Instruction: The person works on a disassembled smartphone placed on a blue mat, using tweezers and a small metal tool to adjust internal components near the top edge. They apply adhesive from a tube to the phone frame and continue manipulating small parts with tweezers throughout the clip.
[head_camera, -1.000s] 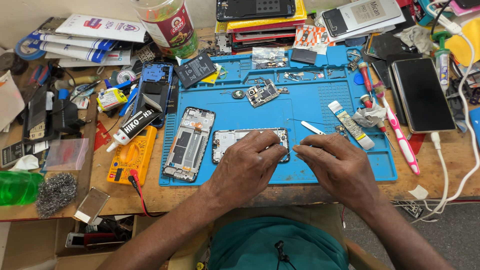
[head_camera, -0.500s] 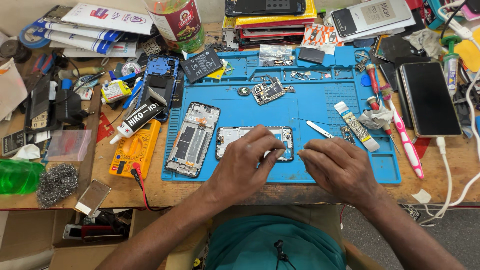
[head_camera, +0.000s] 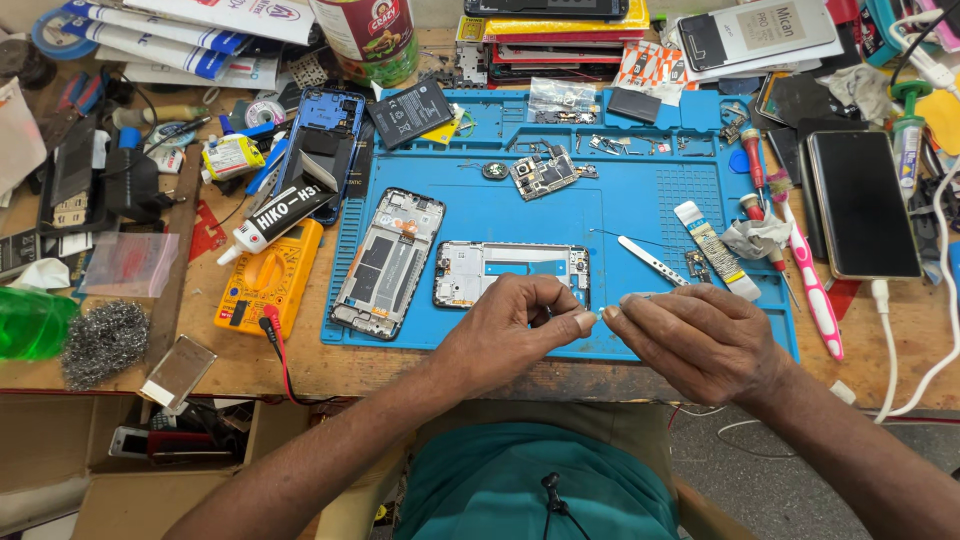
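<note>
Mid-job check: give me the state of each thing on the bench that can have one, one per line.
Left hand: fingertips pinched, meeting the right hand's.
Right hand: pinching something too small to tell.
Silver phone mid-frame: stripped, flat on blue silicone mat.
Dark opened phone body: back off, insides exposed.
Green circuit board: removed, loose.
Black smartphone: screen dark, cable attached.
Metal tweezers: lying unused.

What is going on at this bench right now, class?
A person sits at a cluttered bench with a blue mat. The left hand and right hand meet fingertip to fingertip over the mat's near edge, pinching something too small to identify. Just beyond them lies an opened phone frame, with a second frame to its left, a circuit board farther back, and tweezers nearby. A yellow multimeter sits off the mat.
</note>
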